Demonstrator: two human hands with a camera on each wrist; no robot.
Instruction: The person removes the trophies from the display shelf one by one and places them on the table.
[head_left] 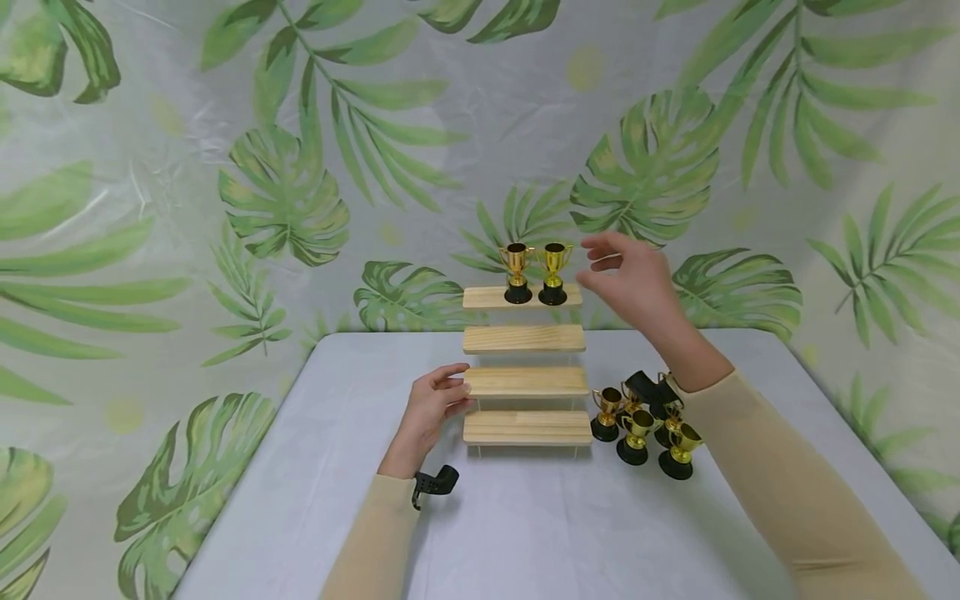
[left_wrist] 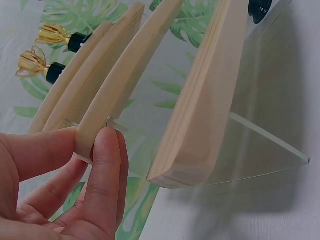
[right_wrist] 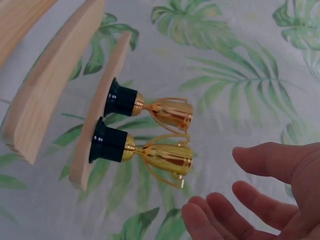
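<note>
A tiered display stand with wooden boards (head_left: 525,338) on clear supports stands at the table's middle. Two small gold trophy cups, a left one (head_left: 517,258) and a right one (head_left: 553,258), stand upright side by side on its top board (head_left: 480,297). My left hand (head_left: 432,407) pinches the left end of the second board from the bottom (left_wrist: 120,75) between thumb and fingers. Just right of the top board, my right hand (head_left: 636,282) hangs in the air, fingers loosely bent and apart. It holds nothing and is clear of the right cup (right_wrist: 167,155).
Right of the stand, several more gold trophy cups (head_left: 637,425) with black bases crowd together on the white-covered table (head_left: 525,525), beneath my right forearm. Some are partly hidden. A leaf-patterned sheet (head_left: 517,125) hangs behind the table.
</note>
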